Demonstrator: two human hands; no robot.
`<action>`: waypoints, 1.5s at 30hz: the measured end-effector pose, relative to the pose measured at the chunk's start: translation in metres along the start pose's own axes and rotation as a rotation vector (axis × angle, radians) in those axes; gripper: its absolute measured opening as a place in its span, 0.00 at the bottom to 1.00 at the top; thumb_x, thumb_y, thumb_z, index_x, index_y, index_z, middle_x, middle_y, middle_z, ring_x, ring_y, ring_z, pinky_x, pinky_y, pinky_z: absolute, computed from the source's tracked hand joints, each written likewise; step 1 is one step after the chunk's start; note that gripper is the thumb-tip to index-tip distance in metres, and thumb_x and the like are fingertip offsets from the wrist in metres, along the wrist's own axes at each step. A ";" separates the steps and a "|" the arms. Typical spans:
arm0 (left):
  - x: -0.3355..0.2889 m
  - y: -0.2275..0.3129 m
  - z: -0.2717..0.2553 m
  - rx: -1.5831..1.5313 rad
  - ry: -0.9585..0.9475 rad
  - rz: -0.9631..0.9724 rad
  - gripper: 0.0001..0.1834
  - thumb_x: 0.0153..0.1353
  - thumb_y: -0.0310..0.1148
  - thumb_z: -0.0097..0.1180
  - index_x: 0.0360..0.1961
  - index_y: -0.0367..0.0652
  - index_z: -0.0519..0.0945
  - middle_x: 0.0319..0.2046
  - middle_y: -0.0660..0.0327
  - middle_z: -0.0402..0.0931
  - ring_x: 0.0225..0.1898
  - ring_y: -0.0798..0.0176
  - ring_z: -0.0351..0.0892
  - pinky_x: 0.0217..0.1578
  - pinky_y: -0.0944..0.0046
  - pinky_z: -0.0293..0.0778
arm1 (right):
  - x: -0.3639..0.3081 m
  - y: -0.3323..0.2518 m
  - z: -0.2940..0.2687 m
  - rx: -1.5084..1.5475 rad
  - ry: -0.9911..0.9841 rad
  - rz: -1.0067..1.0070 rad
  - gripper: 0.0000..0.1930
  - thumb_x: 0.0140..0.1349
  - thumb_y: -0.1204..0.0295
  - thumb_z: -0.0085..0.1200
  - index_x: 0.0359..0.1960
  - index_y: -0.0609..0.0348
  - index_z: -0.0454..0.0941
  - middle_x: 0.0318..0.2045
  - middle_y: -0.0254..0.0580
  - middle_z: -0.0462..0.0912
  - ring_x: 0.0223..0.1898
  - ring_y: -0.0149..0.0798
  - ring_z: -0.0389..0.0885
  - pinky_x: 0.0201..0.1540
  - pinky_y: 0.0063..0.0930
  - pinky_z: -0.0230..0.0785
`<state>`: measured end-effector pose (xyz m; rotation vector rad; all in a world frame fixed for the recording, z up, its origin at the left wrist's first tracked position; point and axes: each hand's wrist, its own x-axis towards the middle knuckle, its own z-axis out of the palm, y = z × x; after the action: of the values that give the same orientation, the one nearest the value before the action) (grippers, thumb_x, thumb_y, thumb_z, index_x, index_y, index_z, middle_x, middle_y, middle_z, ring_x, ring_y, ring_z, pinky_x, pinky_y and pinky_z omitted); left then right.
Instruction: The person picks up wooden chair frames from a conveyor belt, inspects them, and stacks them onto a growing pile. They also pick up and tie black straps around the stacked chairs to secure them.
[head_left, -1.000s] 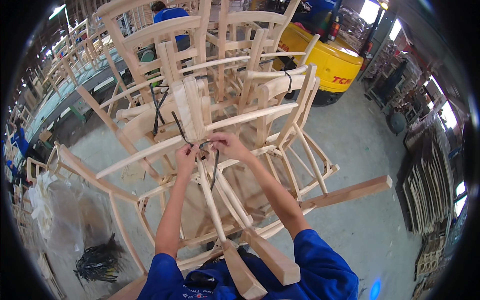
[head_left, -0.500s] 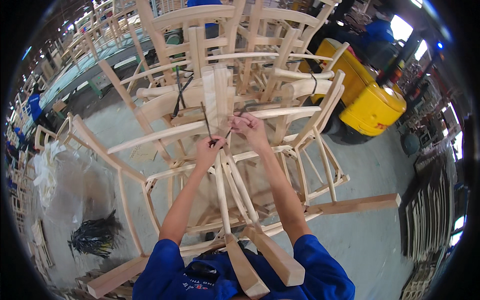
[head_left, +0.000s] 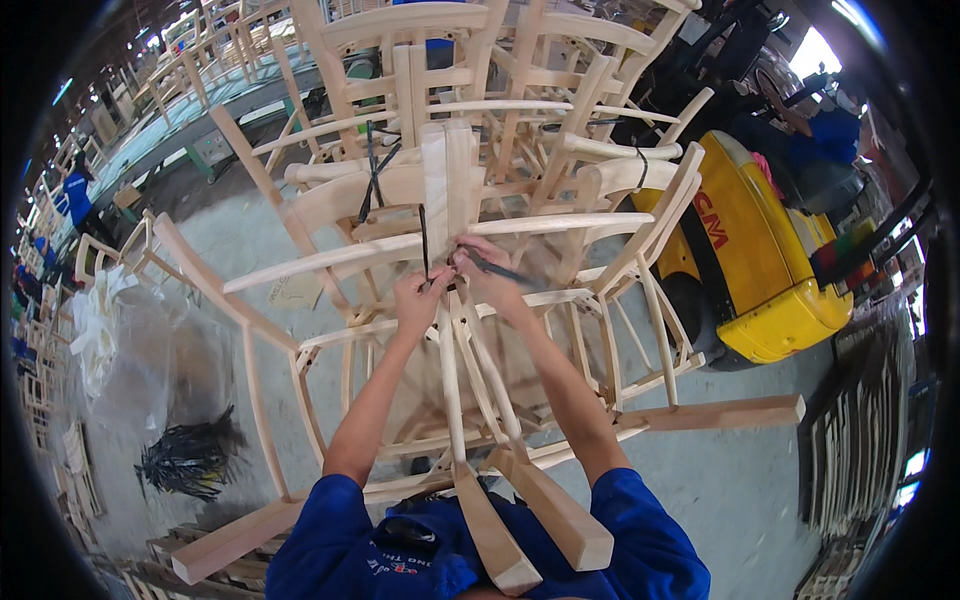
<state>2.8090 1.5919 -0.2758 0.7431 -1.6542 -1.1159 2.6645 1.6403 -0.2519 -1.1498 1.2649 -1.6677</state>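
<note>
Two bare wooden chair frames stand side by side in front of me, their pale posts [head_left: 447, 190] pressed together in the middle. Both my hands meet at the foot of these posts, above the thin legs running toward me. My left hand [head_left: 414, 302] pinches a black tie strap [head_left: 423, 238], one end of which sticks upward. Close beside it, my right hand [head_left: 486, 284] is closed on the strap too, with a dark end [head_left: 497, 266] lying across its back. The loop or knot between the fingers is mostly hidden.
More chair frames [head_left: 395, 32] stand behind, some bound with black straps [head_left: 374, 175]. A yellow forklift [head_left: 745, 245] with a person on it is at right, near stacked wooden slats [head_left: 858, 440]. On the left floor lie a strap bundle [head_left: 188, 460] and clear plastic [head_left: 165, 365].
My hands stay at the posts. A strap end now stretches rightward over my right hand. The forklift has come nearer, moving right and down in view.
</note>
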 end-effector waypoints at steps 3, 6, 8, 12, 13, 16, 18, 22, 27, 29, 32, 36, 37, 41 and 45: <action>0.000 0.002 0.000 0.108 -0.055 0.045 0.08 0.54 0.22 0.60 0.37 0.38 0.84 0.30 0.58 0.82 0.31 0.71 0.78 0.36 0.71 0.73 | -0.008 0.004 -0.003 0.187 -0.099 -0.064 0.17 0.61 0.79 0.52 0.52 0.63 0.69 0.38 0.36 0.77 0.41 0.28 0.76 0.46 0.20 0.70; 0.000 0.003 -0.002 0.031 -0.105 0.213 0.12 0.51 0.19 0.59 0.38 0.39 0.84 0.31 0.57 0.82 0.32 0.68 0.79 0.35 0.70 0.73 | -0.013 0.008 -0.004 0.345 -0.233 -0.053 0.21 0.57 0.81 0.54 0.53 0.62 0.67 0.43 0.39 0.76 0.45 0.30 0.75 0.52 0.23 0.68; 0.001 0.004 -0.005 0.081 -0.133 0.196 0.13 0.48 0.17 0.58 0.37 0.38 0.83 0.31 0.57 0.81 0.32 0.65 0.79 0.35 0.69 0.73 | -0.013 0.009 -0.004 0.231 -0.237 -0.095 0.22 0.56 0.82 0.55 0.53 0.62 0.66 0.41 0.38 0.76 0.43 0.28 0.75 0.49 0.22 0.69; 0.004 0.005 -0.012 0.267 -0.178 0.428 0.15 0.46 0.14 0.55 0.36 0.37 0.82 0.29 0.56 0.79 0.30 0.59 0.78 0.34 0.65 0.73 | -0.010 0.003 -0.004 0.045 -0.260 -0.047 0.20 0.56 0.84 0.52 0.51 0.62 0.66 0.39 0.37 0.76 0.40 0.26 0.76 0.45 0.22 0.69; 0.004 0.007 -0.013 0.320 -0.209 0.468 0.14 0.46 0.14 0.54 0.36 0.37 0.82 0.28 0.56 0.78 0.30 0.57 0.78 0.33 0.64 0.73 | -0.009 0.000 -0.006 0.016 -0.265 -0.022 0.19 0.57 0.84 0.50 0.51 0.62 0.66 0.39 0.37 0.75 0.39 0.26 0.76 0.45 0.22 0.69; 0.005 0.013 -0.014 0.442 -0.292 0.525 0.13 0.47 0.14 0.53 0.35 0.36 0.81 0.28 0.54 0.76 0.29 0.52 0.76 0.32 0.60 0.73 | -0.005 -0.011 -0.014 -0.045 -0.404 0.042 0.21 0.58 0.85 0.46 0.54 0.60 0.62 0.35 0.37 0.75 0.36 0.26 0.73 0.43 0.21 0.67; 0.005 0.017 -0.011 0.487 -0.331 0.489 0.12 0.48 0.15 0.53 0.35 0.36 0.81 0.27 0.53 0.75 0.30 0.51 0.75 0.32 0.59 0.72 | -0.005 -0.017 -0.022 -0.217 -0.480 0.124 0.22 0.58 0.83 0.47 0.54 0.59 0.61 0.32 0.37 0.74 0.34 0.27 0.72 0.41 0.22 0.66; 0.008 0.023 -0.001 0.351 -0.424 0.184 0.07 0.49 0.18 0.53 0.30 0.33 0.80 0.29 0.48 0.75 0.34 0.44 0.75 0.38 0.54 0.71 | -0.010 -0.022 -0.034 -0.439 -0.486 0.128 0.20 0.58 0.77 0.50 0.53 0.59 0.61 0.28 0.38 0.73 0.30 0.28 0.70 0.35 0.24 0.65; 0.017 0.019 0.006 0.398 -0.376 0.265 0.10 0.49 0.16 0.49 0.33 0.34 0.80 0.29 0.46 0.77 0.32 0.46 0.78 0.37 0.53 0.72 | -0.020 -0.019 -0.026 -0.523 -0.312 0.004 0.15 0.59 0.75 0.51 0.47 0.61 0.64 0.26 0.40 0.74 0.30 0.31 0.72 0.33 0.26 0.66; 0.020 0.017 0.007 0.369 -0.378 0.217 0.11 0.48 0.17 0.49 0.32 0.34 0.80 0.28 0.46 0.78 0.32 0.46 0.78 0.36 0.55 0.72 | -0.020 -0.018 -0.021 -0.489 -0.233 0.103 0.13 0.59 0.75 0.52 0.44 0.61 0.65 0.26 0.40 0.75 0.29 0.33 0.73 0.33 0.26 0.67; 0.025 0.015 0.005 0.408 -0.392 0.108 0.11 0.48 0.18 0.48 0.32 0.34 0.80 0.27 0.47 0.78 0.29 0.47 0.78 0.33 0.57 0.73 | -0.021 -0.017 -0.017 -0.525 -0.176 -0.122 0.13 0.58 0.77 0.53 0.42 0.62 0.65 0.24 0.42 0.75 0.25 0.35 0.73 0.30 0.27 0.67; 0.030 0.013 0.000 0.344 -0.387 0.010 0.13 0.49 0.18 0.47 0.33 0.35 0.81 0.22 0.49 0.78 0.24 0.59 0.79 0.28 0.63 0.72 | -0.020 -0.015 -0.021 -0.607 -0.072 -0.254 0.14 0.55 0.78 0.56 0.41 0.64 0.66 0.24 0.49 0.76 0.24 0.40 0.75 0.30 0.29 0.68; 0.031 0.012 -0.001 0.312 -0.389 -0.054 0.13 0.49 0.18 0.46 0.33 0.35 0.82 0.21 0.50 0.78 0.24 0.62 0.79 0.28 0.64 0.72 | -0.020 -0.016 -0.024 -0.632 -0.005 -0.280 0.14 0.55 0.78 0.56 0.41 0.64 0.67 0.25 0.49 0.77 0.24 0.41 0.75 0.30 0.30 0.68; 0.035 0.006 -0.003 0.209 -0.354 0.052 0.15 0.50 0.17 0.47 0.35 0.39 0.83 0.21 0.54 0.80 0.20 0.63 0.77 0.25 0.65 0.71 | -0.016 -0.030 -0.038 -0.940 -0.068 -0.228 0.07 0.52 0.72 0.58 0.29 0.63 0.77 0.23 0.56 0.77 0.29 0.59 0.76 0.30 0.43 0.68; 0.035 0.002 -0.002 0.246 -0.350 0.038 0.10 0.55 0.21 0.48 0.34 0.33 0.81 0.15 0.62 0.74 0.17 0.70 0.67 0.20 0.69 0.64 | -0.011 -0.050 -0.069 -0.436 -0.354 0.320 0.11 0.56 0.65 0.59 0.26 0.63 0.79 0.17 0.37 0.78 0.19 0.36 0.75 0.23 0.29 0.64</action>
<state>2.7988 1.5616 -0.2603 0.6947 -2.1209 -1.0702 2.6009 1.6839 -0.2134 -1.3382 1.5208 -0.9303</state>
